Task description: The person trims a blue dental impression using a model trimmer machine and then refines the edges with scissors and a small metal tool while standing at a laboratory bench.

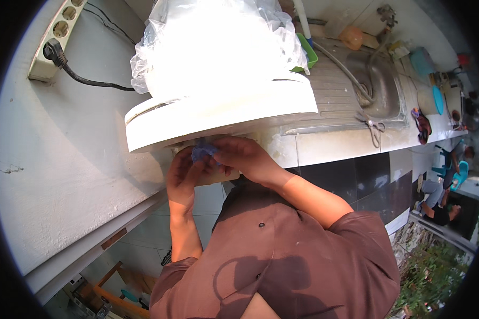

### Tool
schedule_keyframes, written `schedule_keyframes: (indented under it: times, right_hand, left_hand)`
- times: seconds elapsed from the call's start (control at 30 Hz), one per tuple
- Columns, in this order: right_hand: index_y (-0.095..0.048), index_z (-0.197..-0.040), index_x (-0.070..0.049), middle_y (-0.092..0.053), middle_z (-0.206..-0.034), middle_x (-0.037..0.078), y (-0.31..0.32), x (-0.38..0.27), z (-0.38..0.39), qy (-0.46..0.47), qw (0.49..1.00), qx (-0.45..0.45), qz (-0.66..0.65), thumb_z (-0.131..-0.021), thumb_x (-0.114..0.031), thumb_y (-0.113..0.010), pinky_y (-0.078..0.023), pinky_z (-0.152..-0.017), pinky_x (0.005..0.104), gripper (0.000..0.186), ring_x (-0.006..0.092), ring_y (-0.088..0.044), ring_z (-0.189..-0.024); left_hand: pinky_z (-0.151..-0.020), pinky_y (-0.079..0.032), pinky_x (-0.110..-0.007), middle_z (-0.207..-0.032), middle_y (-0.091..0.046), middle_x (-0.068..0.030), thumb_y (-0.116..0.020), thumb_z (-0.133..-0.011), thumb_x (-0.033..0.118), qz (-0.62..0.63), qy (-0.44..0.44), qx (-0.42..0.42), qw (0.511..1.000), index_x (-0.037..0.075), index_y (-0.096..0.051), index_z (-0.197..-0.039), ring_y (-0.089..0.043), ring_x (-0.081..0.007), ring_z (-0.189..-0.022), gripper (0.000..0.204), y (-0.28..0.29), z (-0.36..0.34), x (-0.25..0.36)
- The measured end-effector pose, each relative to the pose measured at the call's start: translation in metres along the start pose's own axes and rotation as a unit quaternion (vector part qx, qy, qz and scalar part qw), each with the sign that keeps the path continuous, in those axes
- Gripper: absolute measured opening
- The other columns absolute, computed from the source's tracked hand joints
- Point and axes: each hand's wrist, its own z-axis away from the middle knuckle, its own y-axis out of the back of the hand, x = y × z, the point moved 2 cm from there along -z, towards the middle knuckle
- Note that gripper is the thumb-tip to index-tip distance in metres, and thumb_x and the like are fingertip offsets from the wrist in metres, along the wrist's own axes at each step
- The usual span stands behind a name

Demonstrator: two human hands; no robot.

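Between my two hands is a small crumpled blue-purple piece, thin like plastic film (203,152); its exact kind is unclear. My left hand (181,175) has its thumb and fingers closed on the piece's left side. From the right, my right hand (250,159) pinches it too, with fingers bent around it. Both hands are just under the front edge of a large white appliance with a curved rim (223,119). Clear plastic (143,64) covers its top, which is washed out by glare. Shadow hides part of my fingertips.
A power strip with a black plug (53,51) lies at the upper left. To the right, scissors (373,127) lie beside a metal sink (383,90) with a hose. A green container (307,56) stands behind the appliance. People (442,204) sit at the far right.
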Motion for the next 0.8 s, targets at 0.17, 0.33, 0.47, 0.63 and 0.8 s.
schedule_keyframes:
  times: [0.17,0.33,0.47,0.63,0.8]
  right_hand:
    - [-0.060,-0.124,-0.002,-0.069,-0.095,0.002,0.024,0.003,0.010,0.034,0.999,0.002,-0.001,-0.100,-0.018,-0.055,-0.050,-0.066,0.0255,0.030,0.0081,-0.060,-0.076]
    - [-0.059,-0.128,-0.001,-0.069,-0.106,0.006,0.041,-0.010,0.023,0.070,0.997,-0.016,0.029,-0.099,-0.014,-0.058,-0.052,-0.071,0.0267,0.032,0.0100,-0.062,-0.085]
    - [-0.059,-0.127,0.001,-0.068,-0.114,0.009,0.046,-0.007,0.034,0.125,0.992,-0.019,-0.004,-0.095,-0.004,-0.062,-0.053,-0.081,0.0292,0.033,0.0135,-0.064,-0.097]
    - [-0.059,-0.124,0.004,-0.068,-0.112,0.012,0.042,-0.009,0.037,0.111,0.993,-0.034,-0.025,-0.092,0.001,-0.064,-0.053,-0.084,0.0301,0.033,0.0164,-0.065,-0.100]
    - [-0.059,-0.122,0.005,-0.069,-0.104,0.012,0.042,-0.010,0.038,0.083,0.993,-0.045,-0.067,-0.090,0.000,-0.067,-0.054,-0.082,0.0296,0.033,0.0169,-0.066,-0.095]
  left_hand:
    - [-0.083,-0.050,-0.031,-0.108,-0.068,-0.0128,-0.059,-0.092,0.001,-0.031,-0.001,-0.015,0.999,-0.006,-0.057,-0.121,-0.063,-0.0177,-0.095,0.030,-0.012,0.001,-0.014]
    - [-0.085,-0.052,-0.033,-0.112,-0.068,-0.0141,-0.061,-0.089,-0.002,-0.005,-0.031,0.013,0.999,-0.005,-0.059,-0.117,-0.065,-0.0203,-0.103,0.028,-0.028,0.001,-0.020]
    - [-0.089,-0.053,-0.035,-0.112,-0.067,-0.0150,-0.065,-0.084,-0.008,-0.013,-0.065,0.009,0.998,-0.004,-0.060,-0.115,-0.064,-0.0231,-0.108,0.032,-0.028,0.001,-0.024]
    - [-0.093,-0.052,-0.034,-0.114,-0.066,-0.0152,-0.066,-0.081,-0.013,-0.015,-0.141,-0.026,0.990,-0.003,-0.060,-0.116,-0.064,-0.0231,-0.109,0.037,-0.035,0.005,-0.007]
    - [-0.095,-0.050,-0.033,-0.123,-0.061,-0.0159,-0.063,-0.082,-0.013,-0.108,-0.034,0.017,0.993,-0.003,-0.059,-0.120,-0.062,-0.0225,-0.112,0.040,-0.021,0.007,-0.008]
